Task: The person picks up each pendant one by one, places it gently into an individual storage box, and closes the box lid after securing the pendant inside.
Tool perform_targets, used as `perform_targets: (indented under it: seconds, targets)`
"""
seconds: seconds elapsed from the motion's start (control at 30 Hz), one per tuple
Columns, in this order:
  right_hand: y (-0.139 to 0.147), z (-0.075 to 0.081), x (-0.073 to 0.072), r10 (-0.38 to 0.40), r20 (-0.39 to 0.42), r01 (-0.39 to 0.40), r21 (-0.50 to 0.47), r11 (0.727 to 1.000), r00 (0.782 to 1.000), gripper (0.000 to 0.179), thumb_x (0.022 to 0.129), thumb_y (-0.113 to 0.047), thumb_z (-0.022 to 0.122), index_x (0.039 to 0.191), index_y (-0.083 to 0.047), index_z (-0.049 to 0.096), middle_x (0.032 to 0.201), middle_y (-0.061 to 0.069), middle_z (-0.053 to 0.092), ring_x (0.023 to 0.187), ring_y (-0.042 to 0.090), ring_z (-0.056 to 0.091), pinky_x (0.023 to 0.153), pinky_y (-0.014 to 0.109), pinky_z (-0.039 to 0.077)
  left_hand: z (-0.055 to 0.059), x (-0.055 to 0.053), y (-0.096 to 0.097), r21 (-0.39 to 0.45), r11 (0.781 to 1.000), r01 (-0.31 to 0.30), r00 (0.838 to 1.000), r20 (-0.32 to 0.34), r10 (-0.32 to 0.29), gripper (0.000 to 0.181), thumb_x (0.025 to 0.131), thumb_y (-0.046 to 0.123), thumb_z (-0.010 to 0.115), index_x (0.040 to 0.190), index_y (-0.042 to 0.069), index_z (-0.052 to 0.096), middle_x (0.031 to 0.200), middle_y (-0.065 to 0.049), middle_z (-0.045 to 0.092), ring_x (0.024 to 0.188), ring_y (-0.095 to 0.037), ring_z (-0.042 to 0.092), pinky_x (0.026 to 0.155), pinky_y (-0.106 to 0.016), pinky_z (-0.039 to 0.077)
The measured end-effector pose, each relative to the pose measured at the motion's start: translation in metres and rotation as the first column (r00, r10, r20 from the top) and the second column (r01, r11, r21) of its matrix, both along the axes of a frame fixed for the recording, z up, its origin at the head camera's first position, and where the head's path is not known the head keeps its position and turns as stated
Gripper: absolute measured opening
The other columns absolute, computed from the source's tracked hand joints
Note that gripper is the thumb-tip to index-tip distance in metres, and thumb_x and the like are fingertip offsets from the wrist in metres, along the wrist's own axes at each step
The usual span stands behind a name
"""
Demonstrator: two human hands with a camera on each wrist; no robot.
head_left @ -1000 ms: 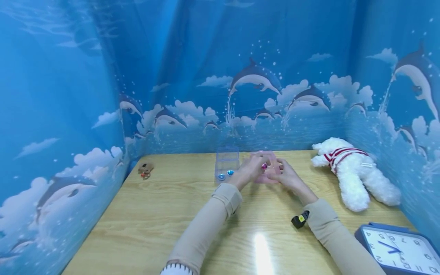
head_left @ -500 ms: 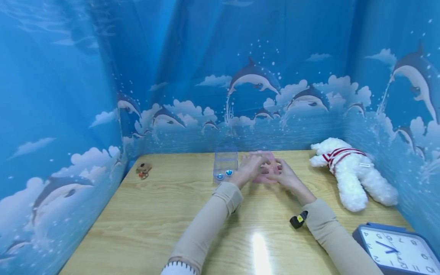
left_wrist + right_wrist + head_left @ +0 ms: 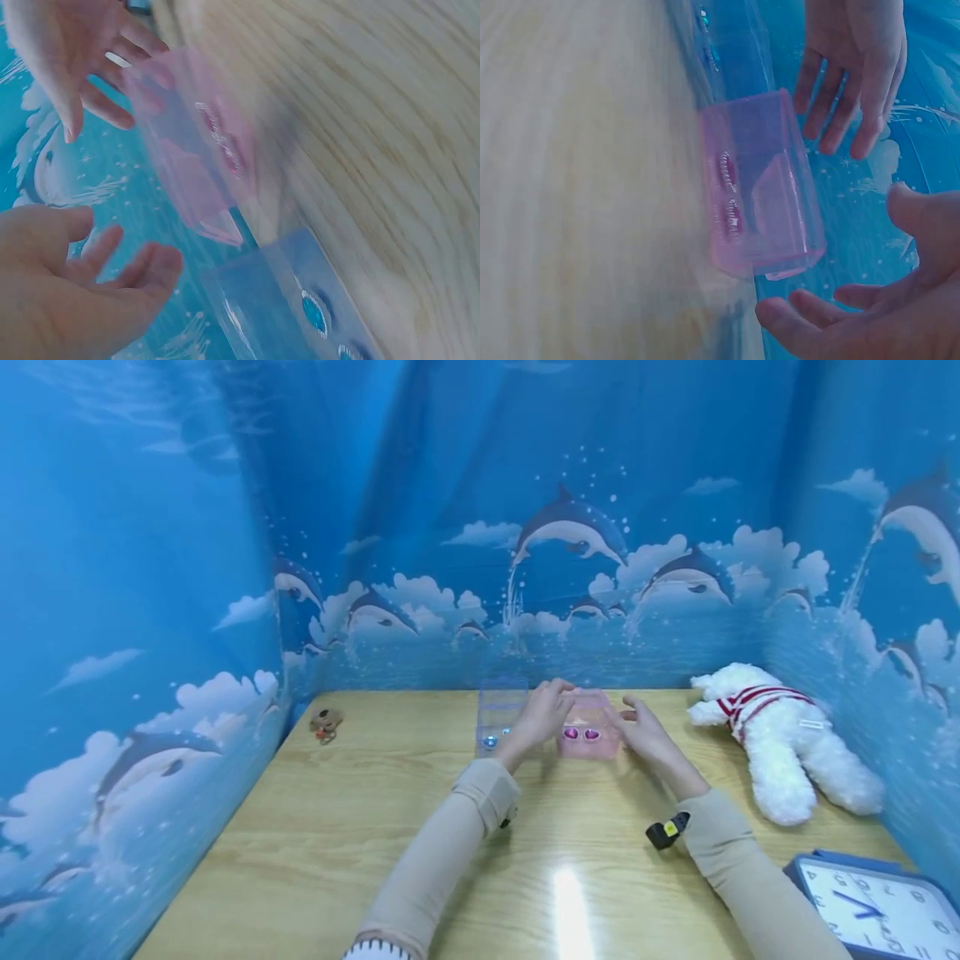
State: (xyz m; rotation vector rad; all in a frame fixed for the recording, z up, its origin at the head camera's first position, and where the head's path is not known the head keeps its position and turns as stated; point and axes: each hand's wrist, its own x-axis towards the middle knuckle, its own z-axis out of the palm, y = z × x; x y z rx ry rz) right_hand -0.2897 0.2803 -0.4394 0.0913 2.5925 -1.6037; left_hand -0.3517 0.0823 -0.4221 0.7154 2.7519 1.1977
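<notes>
A clear pink plastic box (image 3: 590, 747) sits on the table between my hands, with two magenta jewel pieces (image 3: 581, 734) side by side in its near part. My left hand (image 3: 542, 714) hovers at the box's left side, fingers relaxed and apart, holding nothing. On the right, my right hand (image 3: 647, 733) is beside the box with its fingers spread; the right wrist view shows a gap between fingertips and box. A clear blue box (image 3: 259, 300) stands left of the pink one, partly behind my left hand, with blue jewel pieces (image 3: 315, 312) inside.
A white plush toy (image 3: 772, 735) in a red-striped top lies at the right. The blue clock (image 3: 877, 906) is at the near right corner. A small brown trinket (image 3: 326, 724) lies far left. A dolphin-print curtain (image 3: 480, 543) borders the table.
Both hands have drawn apart from the pink box. The magenta piece that was at my left fingers now lies in the box beside another one. The head view has shifted slightly.
</notes>
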Motion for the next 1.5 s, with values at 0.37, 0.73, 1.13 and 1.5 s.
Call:
perform_targets:
  seconds: [0.37,0.73,1.13,1.5]
  targets:
    - [-0.005,0.021,-0.017,-0.019,0.119,0.037,-0.146,0.989,0.993,0.09,0.109,-0.063,0.009,0.165,0.005,-0.006,0.166,0.043,0.017,0.155,0.057,0.026,0.129,0.06,0.031,0.001,0.01,0.003,0.24,0.957,-0.161,0.893,0.448,0.038,0.084,0.107,0.066,0.037,0.165,0.008,0.024,0.172,-0.019,0.029,0.158,-0.042,0.032,0.131,-0.062,0.028]
    - [-0.009,0.02,-0.016,-0.022,0.136,0.045,-0.167,0.985,0.99,0.088,0.109,-0.064,0.011,0.167,0.0,-0.006,0.17,0.037,0.016,0.155,0.058,0.026,0.125,0.067,0.035,-0.003,0.003,0.008,0.325,0.924,-0.201,0.86,0.51,0.008,0.087,0.106,0.065,0.045,0.165,0.004,0.023,0.172,-0.022,0.025,0.157,-0.044,0.033,0.128,-0.059,0.036]
    - [-0.012,0.021,-0.014,-0.095,0.122,0.128,-0.308,0.943,0.988,0.079,0.109,-0.063,0.012,0.169,-0.018,-0.012,0.174,0.029,0.011,0.156,0.058,0.021,0.125,0.071,0.031,0.001,-0.001,0.01,0.418,0.875,-0.246,0.843,0.537,-0.02,0.092,0.104,0.067,0.045,0.169,0.013,0.01,0.174,-0.022,0.021,0.15,-0.047,0.042,0.121,-0.058,0.046]
    - [-0.012,0.021,-0.011,-0.109,0.103,0.14,-0.359,0.923,0.989,0.08,0.111,-0.059,0.013,0.168,-0.003,0.008,0.174,0.029,0.007,0.159,0.054,0.018,0.13,0.064,0.028,-0.002,0.0,0.011,0.429,0.881,-0.201,0.886,0.462,-0.022,0.073,0.112,0.054,0.032,0.164,0.002,0.029,0.171,-0.022,0.03,0.152,-0.047,0.041,0.125,-0.059,0.041]
